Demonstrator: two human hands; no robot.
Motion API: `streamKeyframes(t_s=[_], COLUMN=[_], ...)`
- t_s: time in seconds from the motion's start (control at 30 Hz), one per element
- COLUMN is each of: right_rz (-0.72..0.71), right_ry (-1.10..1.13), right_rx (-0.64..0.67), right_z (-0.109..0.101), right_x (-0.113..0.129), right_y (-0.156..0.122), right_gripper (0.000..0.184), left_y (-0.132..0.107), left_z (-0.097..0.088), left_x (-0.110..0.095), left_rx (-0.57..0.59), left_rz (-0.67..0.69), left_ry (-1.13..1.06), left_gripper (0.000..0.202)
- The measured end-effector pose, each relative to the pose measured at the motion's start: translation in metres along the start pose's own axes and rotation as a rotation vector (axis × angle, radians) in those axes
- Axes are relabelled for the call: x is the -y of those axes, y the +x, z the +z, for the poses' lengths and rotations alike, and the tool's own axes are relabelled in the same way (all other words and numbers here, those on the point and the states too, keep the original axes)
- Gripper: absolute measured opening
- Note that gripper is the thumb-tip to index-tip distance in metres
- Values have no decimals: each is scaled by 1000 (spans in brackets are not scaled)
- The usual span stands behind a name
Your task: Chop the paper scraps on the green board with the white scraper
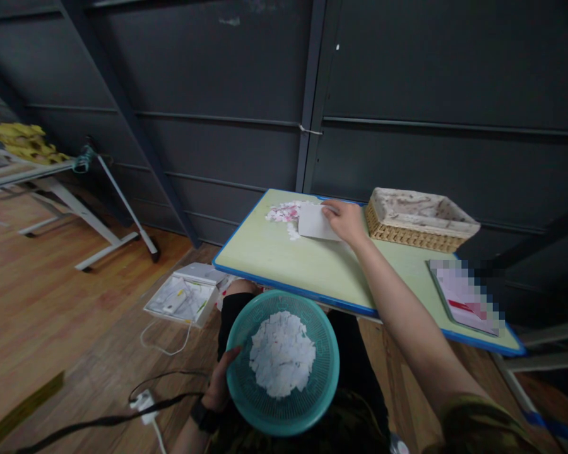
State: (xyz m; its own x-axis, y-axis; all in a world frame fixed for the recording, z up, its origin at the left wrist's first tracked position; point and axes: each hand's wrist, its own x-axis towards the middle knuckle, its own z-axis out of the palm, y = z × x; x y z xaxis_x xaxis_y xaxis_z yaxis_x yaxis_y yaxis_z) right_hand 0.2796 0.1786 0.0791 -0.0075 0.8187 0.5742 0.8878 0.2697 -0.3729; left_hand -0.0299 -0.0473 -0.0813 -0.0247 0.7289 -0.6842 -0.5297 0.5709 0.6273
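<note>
My left hand [222, 378] grips the rim of a teal plastic basket [322, 384] held below the table's near edge; a heap of white paper scraps [281, 354] lies inside it. My right hand [344, 221] reaches across the green table [284, 258] and holds a white sheet of paper [313, 222] by its right side. The sheet lies on the tabletop next to a pile of small white and pink paper scraps [284, 213] at the far edge.
A woven wicker basket [419, 221] stands at the table's far right. A blurred booklet [466, 296] lies at the right end. On the wooden floor sit an open white box [184, 296], a power strip [144, 400] and cables. A white table frame [71, 202] stands left.
</note>
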Motion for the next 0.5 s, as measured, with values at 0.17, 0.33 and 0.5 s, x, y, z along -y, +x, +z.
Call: streamKeyframes(t_s=[0.17,0.33,0.5], right_rz=[5,19,-17], right_ry=[18,41,71], right_rx=[-12,-43,-45], right_z=[-2,-1,0], right_x=[1,1,2], right_y=[0,0,-2], right_gripper=[30,29,29], left_y=[4,2,0], left_z=[-3,0,3], left_x=[1,0,-2], left_rx=[-100,-43,-53], left_rz=[69,21,20], left_ry=[12,11,5], left_gripper=[10,14,13])
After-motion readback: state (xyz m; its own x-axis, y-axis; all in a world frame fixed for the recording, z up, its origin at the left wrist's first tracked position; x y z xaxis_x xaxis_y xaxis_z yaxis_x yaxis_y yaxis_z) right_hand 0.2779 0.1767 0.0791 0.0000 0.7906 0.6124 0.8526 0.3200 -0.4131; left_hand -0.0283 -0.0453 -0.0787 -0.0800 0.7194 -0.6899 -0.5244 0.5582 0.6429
